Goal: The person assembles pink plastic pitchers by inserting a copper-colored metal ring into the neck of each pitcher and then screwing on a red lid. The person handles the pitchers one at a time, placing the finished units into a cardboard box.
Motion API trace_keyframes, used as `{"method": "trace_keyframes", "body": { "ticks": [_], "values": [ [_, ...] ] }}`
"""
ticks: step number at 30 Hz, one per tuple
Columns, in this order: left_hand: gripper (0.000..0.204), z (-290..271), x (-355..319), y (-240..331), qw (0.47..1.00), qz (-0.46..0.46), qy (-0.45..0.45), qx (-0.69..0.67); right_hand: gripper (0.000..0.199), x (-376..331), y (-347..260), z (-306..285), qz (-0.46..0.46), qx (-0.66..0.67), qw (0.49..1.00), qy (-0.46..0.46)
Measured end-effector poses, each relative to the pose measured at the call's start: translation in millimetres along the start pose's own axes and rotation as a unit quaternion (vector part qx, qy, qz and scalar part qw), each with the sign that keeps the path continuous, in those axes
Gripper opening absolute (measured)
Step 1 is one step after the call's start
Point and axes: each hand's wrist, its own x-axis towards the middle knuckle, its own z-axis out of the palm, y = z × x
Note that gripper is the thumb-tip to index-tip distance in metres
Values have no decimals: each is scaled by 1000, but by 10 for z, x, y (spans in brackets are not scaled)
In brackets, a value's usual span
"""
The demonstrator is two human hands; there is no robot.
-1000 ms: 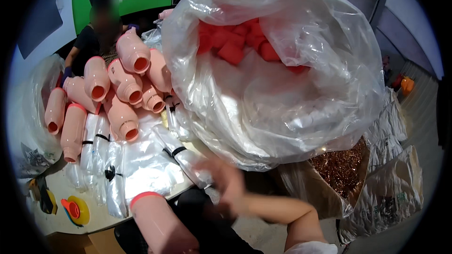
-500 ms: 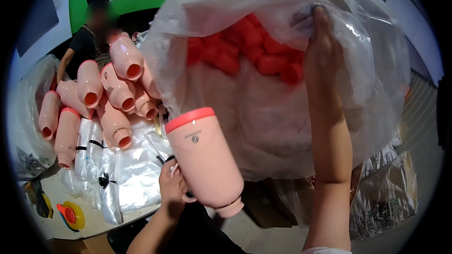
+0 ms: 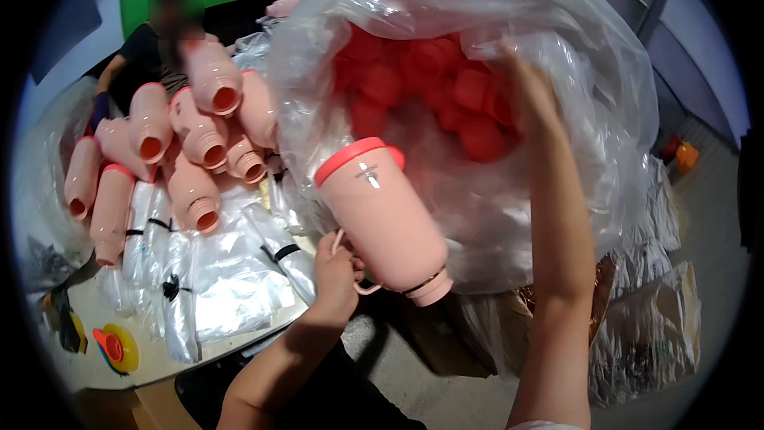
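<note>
Your left hand [image 3: 337, 272] is grasping the flask [image 3: 387, 227], moving it rightward since 0.5 s ago; your right hand's [image 3: 533, 89] grip is blurring, indeterminate.

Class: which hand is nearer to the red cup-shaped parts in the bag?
Right. The right hand is close beside the red cup-shaped parts, on their right; the left hand is farther, lower in view, holding the pink jug by its handle.

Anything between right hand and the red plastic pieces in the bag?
Partly: a translucent bag fold hangs near the right hand, at the upper right of the red plastic pieces. Pieces below it lie exposed; blur hides any finger contact.
</note>
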Motion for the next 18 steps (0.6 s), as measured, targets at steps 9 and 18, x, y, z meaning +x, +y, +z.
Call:
{"method": "trace_keyframes", "body": {
  "ticks": [9, 18],
  "values": [
    [19, -973, -1007, 409, 980, -32, -171, -95, 66, -917, 1846, 1136, -234, -439, 844, -199],
    [57, -2355, -2135, 267, 960, 80, 201, -178, 37, -1361, 1370, 1156, -101, -227, 958, -141]
  ]
}}
